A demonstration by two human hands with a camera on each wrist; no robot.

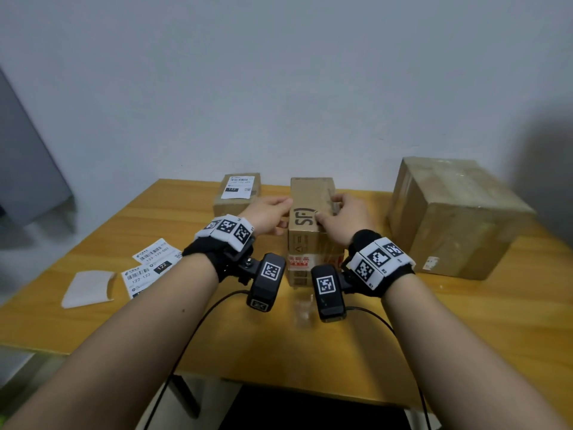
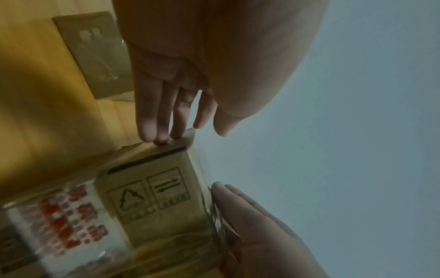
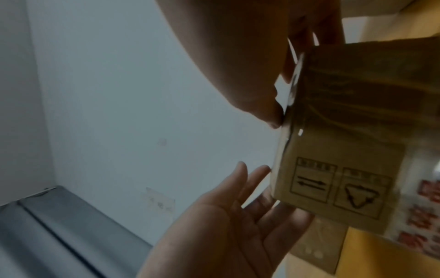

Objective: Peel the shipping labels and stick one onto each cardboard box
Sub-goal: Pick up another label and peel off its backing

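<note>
A tall cardboard box (image 1: 310,243) marked "SF" stands mid-table, with no label visible on it. My left hand (image 1: 269,216) lies against its left side with fingers straight (image 2: 161,116); the palm faces the box (image 3: 226,222). My right hand (image 1: 347,214) grips the box top, thumb (image 3: 269,112) pressed on the top face, fingers curled over the right edge. A small box (image 1: 237,198) at the back left carries a white shipping label (image 1: 238,187). A large box (image 1: 455,218) at the right shows no label. Loose labels (image 1: 148,268) lie on the table at left.
A blank white backing sheet (image 1: 88,288) lies by the labels near the wooden table's (image 1: 279,352) left edge. A pale wall stands right behind the boxes. A grey panel (image 1: 28,169) leans at the far left. Cables hang from both wrists over the front edge.
</note>
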